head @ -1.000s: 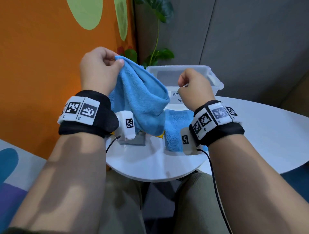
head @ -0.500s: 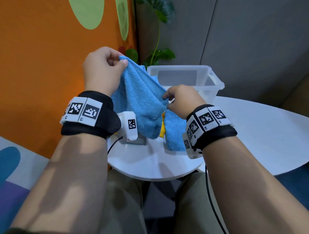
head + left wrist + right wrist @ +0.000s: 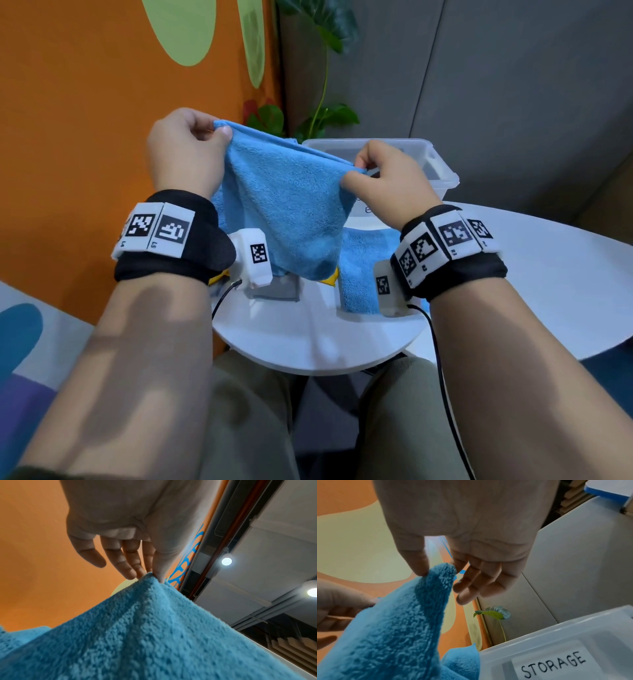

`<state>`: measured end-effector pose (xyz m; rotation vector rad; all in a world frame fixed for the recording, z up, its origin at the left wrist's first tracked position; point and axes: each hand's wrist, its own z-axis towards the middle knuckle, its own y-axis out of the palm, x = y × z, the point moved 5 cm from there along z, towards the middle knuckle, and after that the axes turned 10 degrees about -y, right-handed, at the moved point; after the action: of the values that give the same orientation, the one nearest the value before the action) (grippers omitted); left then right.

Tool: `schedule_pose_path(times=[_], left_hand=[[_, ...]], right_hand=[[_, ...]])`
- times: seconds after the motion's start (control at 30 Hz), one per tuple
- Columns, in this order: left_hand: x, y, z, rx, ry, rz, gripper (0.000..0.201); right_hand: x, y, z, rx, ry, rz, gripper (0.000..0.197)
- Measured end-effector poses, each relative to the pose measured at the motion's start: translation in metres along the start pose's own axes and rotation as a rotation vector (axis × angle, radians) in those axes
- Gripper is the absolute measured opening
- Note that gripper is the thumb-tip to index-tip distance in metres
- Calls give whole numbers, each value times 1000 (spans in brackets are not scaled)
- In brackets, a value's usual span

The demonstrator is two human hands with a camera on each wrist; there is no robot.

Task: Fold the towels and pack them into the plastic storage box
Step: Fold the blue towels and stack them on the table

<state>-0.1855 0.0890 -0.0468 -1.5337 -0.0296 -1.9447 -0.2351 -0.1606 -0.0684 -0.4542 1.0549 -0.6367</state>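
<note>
The blue towel [image 3: 281, 205] is fluffy terry cloth, matt and nubbly. The storage box [image 3: 442, 171] is smooth translucent plastic with a paper label [image 3: 556, 661]. The white worktop [image 3: 548, 267] looks smooth, faintly glossy

An orange wall [image 3: 85, 102] with pale green shapes meets grey panels [image 3: 513, 85]; a leafy plant [image 3: 318, 113] stands behind the white tabletop [image 3: 548, 274]. Ceiling spotlights [image 3: 226, 561] glow.

Fluffy blue towel [image 3: 281, 209] hangs spread by two top corners — clear, lidless storage box [image 3: 442, 168] sits behind it.
</note>
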Motion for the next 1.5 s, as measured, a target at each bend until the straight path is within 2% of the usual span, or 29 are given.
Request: schedule_pose_path(times=[0.1, 0.33, 0.47, 0.53, 0.67, 0.83, 0.9, 0.97, 1.07, 1.17, 1.33, 1.5], left_hand=[[-2, -1, 1, -6, -14, -11, 8], [21, 4, -12, -127, 21, -108, 18], [36, 11, -24, -270, 26, -164, 21], [40, 17, -29, -340, 38, -154, 24], [45, 33, -42, -434, 17, -173, 23], [47, 46, -57, -526, -24, -221, 11], [48, 49, -61, -564, -31, -232, 7], [49, 50, -63, -586, -30, -199, 15], [56, 49, -70, -644, -24, -171, 25], [62, 47, -75, -698, 20, -154, 26], [61, 44, -72, -637, 120, -66, 25], [59, 43, -67, -540, 205, -23, 24]], right_hand=[[-1, -4, 1, 141, -52, 32, 20], [-10, -34, 3, 594, -98, 45, 9], [-8, -39, 2, 694, -83, 31, 9], [-3, -35, 4, 642, -76, 56, 8], [0, -7, 9, 293, -1, 160, 32], [-19, 4, 6, 208, -120, 200, 13], [-23, 9, 4, 141, -137, 228, 22], [-23, 12, 2, 93, -134, 162, 29], [-20, 12, 3, 120, -131, 68, 32], [-17, 10, 5, 160, -121, 28, 24], [-14, 7, 5, 162, -123, 3, 19], [-17, 4, 2, 194, -169, 72, 23]])
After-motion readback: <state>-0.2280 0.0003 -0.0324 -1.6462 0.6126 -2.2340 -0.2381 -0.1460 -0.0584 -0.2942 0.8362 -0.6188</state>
